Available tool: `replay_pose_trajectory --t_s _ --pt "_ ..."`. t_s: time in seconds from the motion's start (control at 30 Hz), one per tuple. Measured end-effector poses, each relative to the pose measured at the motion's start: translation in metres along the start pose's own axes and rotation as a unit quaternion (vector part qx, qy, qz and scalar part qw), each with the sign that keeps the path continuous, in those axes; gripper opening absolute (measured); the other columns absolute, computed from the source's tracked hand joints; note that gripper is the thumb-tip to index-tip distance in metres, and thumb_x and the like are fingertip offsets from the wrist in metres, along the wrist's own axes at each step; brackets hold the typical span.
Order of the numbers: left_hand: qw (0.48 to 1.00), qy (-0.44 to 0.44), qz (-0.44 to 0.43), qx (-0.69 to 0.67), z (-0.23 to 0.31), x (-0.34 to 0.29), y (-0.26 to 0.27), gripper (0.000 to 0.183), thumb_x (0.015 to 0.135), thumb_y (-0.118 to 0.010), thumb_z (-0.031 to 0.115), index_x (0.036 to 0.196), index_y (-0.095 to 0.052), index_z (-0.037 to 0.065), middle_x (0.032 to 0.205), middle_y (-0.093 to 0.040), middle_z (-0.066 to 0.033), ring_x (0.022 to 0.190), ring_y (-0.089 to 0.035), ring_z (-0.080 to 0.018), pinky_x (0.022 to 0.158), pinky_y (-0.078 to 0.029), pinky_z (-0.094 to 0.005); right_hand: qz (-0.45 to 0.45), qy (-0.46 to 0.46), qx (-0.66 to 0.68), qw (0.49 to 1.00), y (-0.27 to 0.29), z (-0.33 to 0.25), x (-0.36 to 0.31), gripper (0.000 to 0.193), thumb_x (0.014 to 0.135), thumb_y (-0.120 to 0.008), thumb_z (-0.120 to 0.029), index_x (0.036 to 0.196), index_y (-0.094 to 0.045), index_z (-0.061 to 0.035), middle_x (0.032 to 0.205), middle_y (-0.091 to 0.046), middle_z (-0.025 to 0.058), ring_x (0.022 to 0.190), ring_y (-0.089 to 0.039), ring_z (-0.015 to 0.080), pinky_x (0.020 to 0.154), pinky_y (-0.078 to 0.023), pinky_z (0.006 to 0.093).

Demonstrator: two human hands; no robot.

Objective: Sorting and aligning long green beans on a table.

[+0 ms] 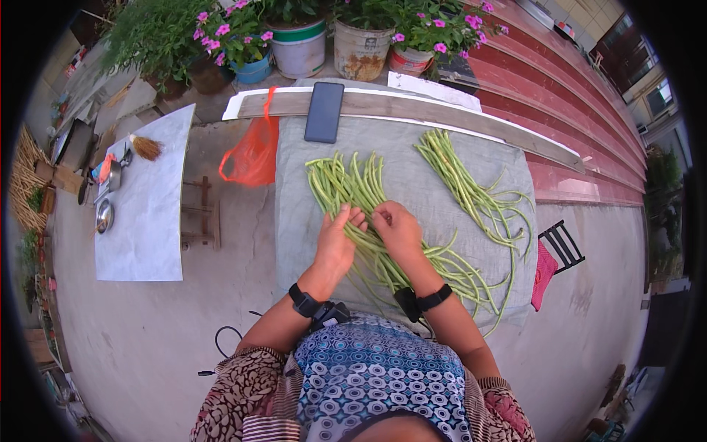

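A large bunch of long green beans [342, 179] lies in front of me on a grey cloth-covered table [294, 221], its thin ends trailing to the lower right. My left hand [339, 239] is at the left side of the bunch, palm turned toward it, with thumb and loosely bent fingers apart. Just right of it, over the same beans, my right hand [398, 227] has its fingers curled together as in a pinch. Whatever may be between those fingertips is hidden. A second, smaller bunch of long beans [453, 173] rests separately at the upper right.
Along the far table edge runs a long board [412, 110], with a dark phone [324, 112] lying across it. An orange plastic bag [252, 155] hangs from the board. Potted flowers [298, 48] stand behind, red steps [574, 110] rise right, and a white side table [147, 214] stands left.
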State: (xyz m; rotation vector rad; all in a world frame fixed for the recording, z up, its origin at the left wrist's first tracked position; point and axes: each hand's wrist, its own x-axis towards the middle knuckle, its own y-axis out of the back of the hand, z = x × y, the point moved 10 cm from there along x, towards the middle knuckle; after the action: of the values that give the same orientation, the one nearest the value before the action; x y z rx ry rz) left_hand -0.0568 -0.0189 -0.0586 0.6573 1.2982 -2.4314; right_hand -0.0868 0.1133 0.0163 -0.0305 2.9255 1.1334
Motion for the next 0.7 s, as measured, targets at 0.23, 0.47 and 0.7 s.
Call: replay_pose_trajectory --t_s 0.23,0.47,0.7 --pt "0.999 -0.002 -0.05 -0.015 0.002 0.004 -0.011 0.028 0.091 -0.054 0.021 0.114 -0.043 0.007 0.101 -0.055 -0.0087 0.095 -0.055 -0.0229 0.084 -0.044 -0.0376 -0.021 0.118 -0.025 0.992 0.014 -0.015 -0.03 0.012 0.078 -0.061 -0.015 0.087 -0.063 -0.0089 0.078 -0.059 0.0106 0.072 -0.059 0.0291 0.064 -0.047 0.0383" --pt "0.999 0.019 -0.045 -0.004 -0.002 0.006 -0.009 0.02 0.09 -0.055 0.019 0.106 -0.048 0.008 0.092 -0.057 -0.0063 0.085 -0.058 -0.021 0.075 -0.048 -0.0343 -0.019 0.167 -0.028 0.985 0.015 -0.019 -0.036 0.009 0.078 -0.063 -0.012 0.086 -0.063 -0.0074 0.075 -0.057 0.0101 0.072 -0.057 0.0279 0.063 -0.046 0.036" --pt "0.997 0.031 -0.066 -0.035 -0.004 0.007 -0.003 0.01 0.092 -0.052 0.015 0.098 -0.048 0.009 0.078 -0.049 -0.0016 0.071 -0.053 -0.0174 0.071 -0.049 -0.0359 -0.022 0.122 0.027 0.992 0.009 0.001 -0.02 0.013 0.078 -0.06 -0.014 0.088 -0.063 -0.008 0.078 -0.057 0.0117 0.077 -0.056 0.031 0.068 -0.046 0.0411"
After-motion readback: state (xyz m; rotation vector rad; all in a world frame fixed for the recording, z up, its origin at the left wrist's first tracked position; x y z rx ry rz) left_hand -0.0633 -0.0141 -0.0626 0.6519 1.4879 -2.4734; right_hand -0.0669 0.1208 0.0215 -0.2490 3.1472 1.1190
